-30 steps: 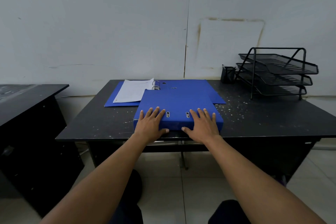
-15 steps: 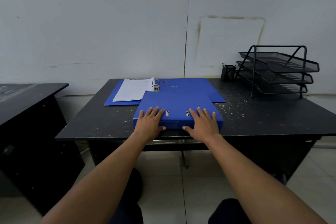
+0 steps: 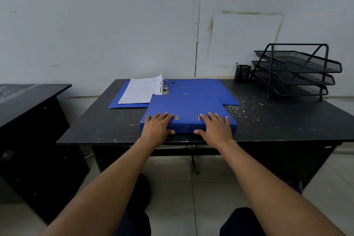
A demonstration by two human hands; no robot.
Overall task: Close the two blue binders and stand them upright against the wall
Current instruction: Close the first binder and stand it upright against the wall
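Observation:
A closed blue binder (image 3: 186,108) lies flat near the front edge of the black desk (image 3: 277,122). My left hand (image 3: 157,128) rests on its front left corner, fingers on the cover and thumb on the front face. My right hand (image 3: 216,128) grips the front right part the same way. Behind it a second blue binder (image 3: 203,87) lies open, its metal rings (image 3: 164,86) up and white pages (image 3: 140,90) on its left half. The closed binder overlaps the open one's near edge. The white wall (image 3: 115,25) rises right behind the desk.
A black three-tier mesh tray rack (image 3: 297,72) stands at the desk's back right, with a black pen holder (image 3: 242,73) to its left. Another black desk (image 3: 28,97) stands at the left. Tiled floor lies below.
Both hands stay on the closed binder's front edge; the thumbs have settled slightly lower on its front face. The binder has not visibly moved.

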